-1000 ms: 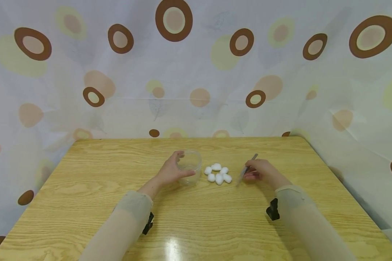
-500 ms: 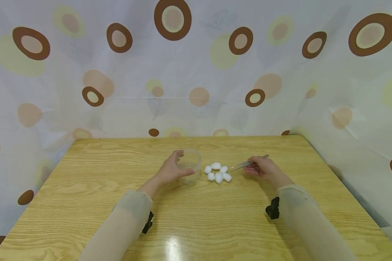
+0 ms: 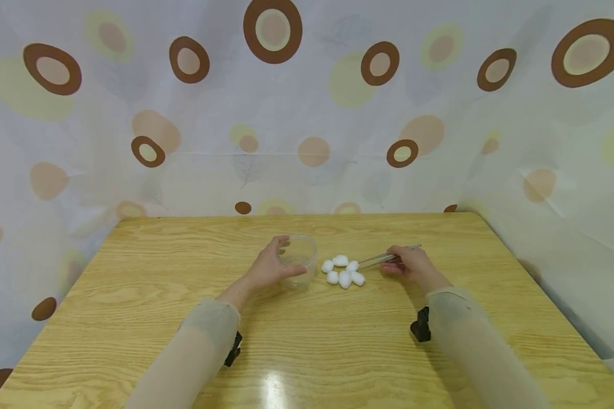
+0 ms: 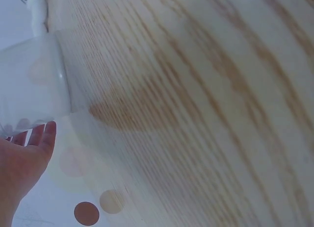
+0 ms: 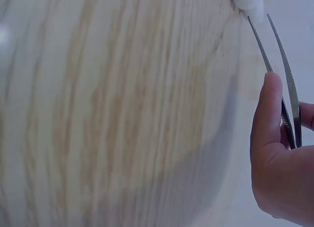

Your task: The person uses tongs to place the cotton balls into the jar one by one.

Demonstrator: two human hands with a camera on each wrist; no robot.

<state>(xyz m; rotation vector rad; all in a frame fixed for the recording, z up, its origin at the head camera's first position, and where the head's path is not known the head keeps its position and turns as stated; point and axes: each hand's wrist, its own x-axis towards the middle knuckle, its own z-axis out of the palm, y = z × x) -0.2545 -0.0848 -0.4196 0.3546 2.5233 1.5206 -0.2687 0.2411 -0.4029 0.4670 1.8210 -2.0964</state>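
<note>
On a wooden table (image 3: 133,318) the left hand (image 3: 268,268) curls round the near side of a clear plastic cup (image 3: 299,258), thumb on one side and fingers on the other, so it grips the cup's wall; the cup stands upright a little left of the table's middle. In the left wrist view the cup (image 4: 29,85) appears as a pale, translucent cylinder against the wood grain, with the fingers (image 4: 41,138) just below it. Just right of the cup lies a small cluster of white cotton balls (image 3: 344,270), six or so, touching one another and resting on the table, close to the cup but apart from it. The right hand (image 3: 408,262) pinches a pair of metal tweezers (image 3: 384,258) between thumb and fingers; the tweezers point left toward the cluster, their tips at the rightmost upper ball. In the right wrist view the tweezers (image 5: 279,70) have their two arms slightly apart, the tips at the edge of a cotton ball (image 5: 248,2) at the top of the frame; whether the tips actually touch or clamp it cannot be told. The thumb (image 5: 267,114) presses one arm of the tweezers. Both forearms wear light beige sleeves (image 3: 204,329), each with a black strap near the wrist. Behind the table hangs a pale curtain (image 3: 312,113) printed with brown and yellow circles.
</note>
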